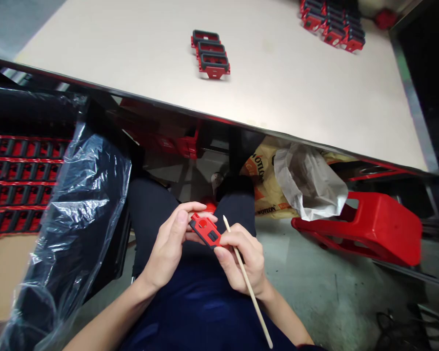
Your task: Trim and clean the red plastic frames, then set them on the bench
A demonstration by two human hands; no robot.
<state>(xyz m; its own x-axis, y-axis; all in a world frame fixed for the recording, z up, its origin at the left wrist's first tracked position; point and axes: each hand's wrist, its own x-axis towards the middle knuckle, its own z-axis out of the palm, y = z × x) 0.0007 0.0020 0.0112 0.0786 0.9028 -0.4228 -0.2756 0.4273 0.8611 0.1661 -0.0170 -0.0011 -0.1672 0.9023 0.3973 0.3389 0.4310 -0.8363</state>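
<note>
My left hand [170,243] grips a small red-and-black plastic part [205,230], its fingers curled around the part's far edge. My right hand [239,258] holds a long, thin wooden stick [250,287] between fingers and thumb, and its fingertips rest against the part's lower corner. The stick's pointed upper end rises just beside the part. Both hands are low over my lap, well below the table. My fingers hide part of the red piece.
A pale table [278,73] stands ahead, bearing a short row of similar parts [210,53] and a larger group [332,27]. A black plastic sheet [76,219] lies left, over rows of parts [22,180]. A red plastic stool [366,229] lies on its side at right.
</note>
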